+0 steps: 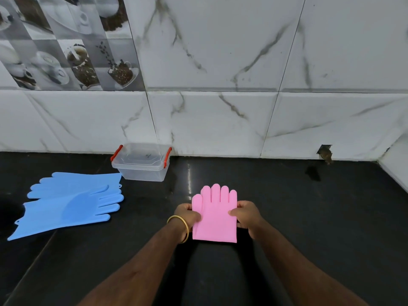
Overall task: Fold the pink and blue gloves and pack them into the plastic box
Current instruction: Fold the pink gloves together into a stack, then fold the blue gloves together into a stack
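The pink gloves (215,215) lie as one flat stack on the black counter, fingers pointing toward the wall. My left hand (187,215) pinches the stack's left edge and my right hand (245,214) pinches its right edge. Two blue gloves (68,203) lie flat and overlapping at the left, fingers pointing opposite ways. A clear plastic box (141,165) with red latches stands against the wall, its lid on.
The black counter (309,206) runs to a white marble-tiled wall at the back and a side wall at the far right. A small hole in the wall (325,153) sits at counter level on the right. A gold bangle (179,227) circles my left wrist.
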Available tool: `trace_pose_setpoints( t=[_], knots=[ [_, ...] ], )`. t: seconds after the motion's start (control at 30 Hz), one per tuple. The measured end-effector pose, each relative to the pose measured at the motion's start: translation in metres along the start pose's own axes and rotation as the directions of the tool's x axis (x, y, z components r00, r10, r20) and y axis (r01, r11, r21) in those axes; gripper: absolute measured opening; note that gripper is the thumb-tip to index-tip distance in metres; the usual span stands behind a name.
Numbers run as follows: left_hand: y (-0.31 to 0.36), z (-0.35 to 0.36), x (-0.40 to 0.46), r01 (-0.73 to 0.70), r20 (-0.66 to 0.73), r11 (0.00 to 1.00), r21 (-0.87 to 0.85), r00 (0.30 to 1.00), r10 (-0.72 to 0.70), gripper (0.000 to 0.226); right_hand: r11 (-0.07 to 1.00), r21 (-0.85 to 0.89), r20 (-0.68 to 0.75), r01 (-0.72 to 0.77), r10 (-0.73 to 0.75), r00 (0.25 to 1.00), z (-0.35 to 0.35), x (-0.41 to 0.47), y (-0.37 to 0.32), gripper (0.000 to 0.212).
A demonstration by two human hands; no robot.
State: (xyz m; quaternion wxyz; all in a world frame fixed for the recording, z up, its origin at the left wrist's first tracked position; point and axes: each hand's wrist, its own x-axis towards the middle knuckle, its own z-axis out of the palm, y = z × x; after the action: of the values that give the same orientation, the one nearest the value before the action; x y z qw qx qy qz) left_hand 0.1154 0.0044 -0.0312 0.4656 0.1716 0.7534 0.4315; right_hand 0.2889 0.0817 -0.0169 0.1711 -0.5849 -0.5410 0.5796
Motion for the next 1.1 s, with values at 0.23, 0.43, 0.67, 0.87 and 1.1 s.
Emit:
trace_pose_setpoints(
  t=[0.23, 0.43, 0.67, 0.87, 1.1],
  knots=[
    [-0.006, -0.004, 0.003, -0.088, -0.061, 0.979, 0.183, 0.993, 0.101, 0.05, 0.98, -0.185, -0.089, 0.067, -0.085, 0.992, 0.0, 0.007, 0.017, 0.013],
    [-0.009, -0.029, 0.001, -0.152, -0.057, 0.922, 0.355, 0.981, 0.184, 0.061, 0.824, -0.55, -0.198, 0.137, -0.288, 0.937, 0.011, 0.003, 0.006, 0.053],
    [-0.007, -0.088, -0.001, -0.215, -0.008, 0.462, 0.861, 0.901, 0.434, 0.082, 0.415, -0.897, -0.103, 0.153, -0.532, 0.84, 0.061, -0.01, 0.001, 0.093],
    [-0.016, -0.154, 0.011, -0.214, 0.03, 0.338, 0.917, 0.879, 0.476, 0.096, 0.367, -0.918, -0.086, 0.149, -0.551, 0.83, 0.126, -0.019, -0.009, 0.101],
    [-0.025, -0.278, 0.04, -0.175, -0.014, 0.377, 0.91, 0.894, 0.448, 0.094, 0.417, -0.889, -0.07, 0.188, -0.53, 0.845, 0.24, -0.027, -0.05, 0.103]
  ],
)
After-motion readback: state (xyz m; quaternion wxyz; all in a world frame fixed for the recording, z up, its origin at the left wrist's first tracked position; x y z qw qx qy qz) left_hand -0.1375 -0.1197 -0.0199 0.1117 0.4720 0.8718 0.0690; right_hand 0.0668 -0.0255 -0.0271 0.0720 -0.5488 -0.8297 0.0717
